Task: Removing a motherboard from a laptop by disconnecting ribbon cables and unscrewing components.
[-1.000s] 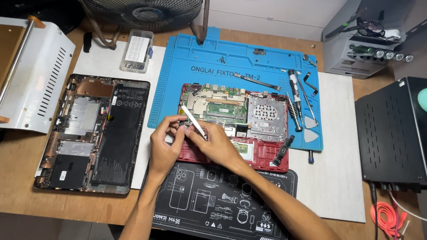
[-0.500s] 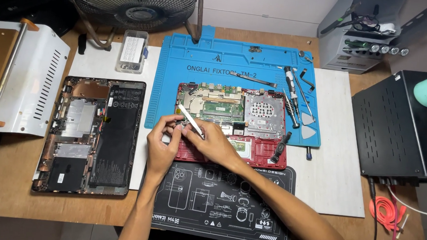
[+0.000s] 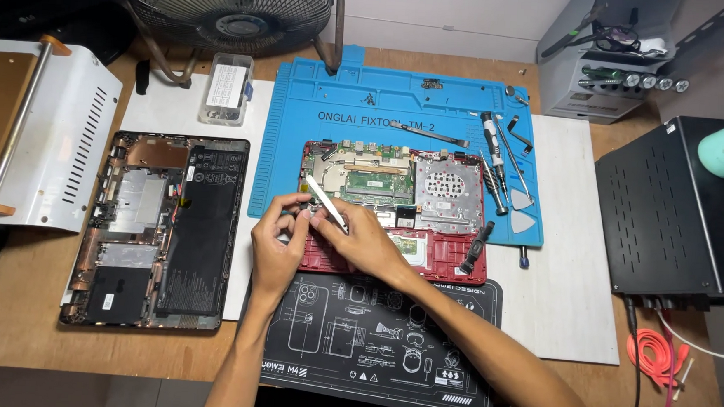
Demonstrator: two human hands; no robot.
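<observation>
A slim white plastic pry tool (image 3: 326, 203) lies pinched in the right hand (image 3: 364, 241) over the red opened laptop base (image 3: 395, 209) on the blue silicone mat (image 3: 400, 98). The left hand (image 3: 276, 244), at nine o'clock, has fingers (image 3: 289, 210) curled narrow on a small part. Black battery-fitted laptop shell (image 3: 158, 230) sits farther toward nine o'clock on the tabletop (image 3: 9, 325).

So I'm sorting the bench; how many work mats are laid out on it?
2. The blue mat lies at the back under the red laptop chassis. The black mat lies at the front edge, under the person's forearms. Others may be hidden.
</observation>
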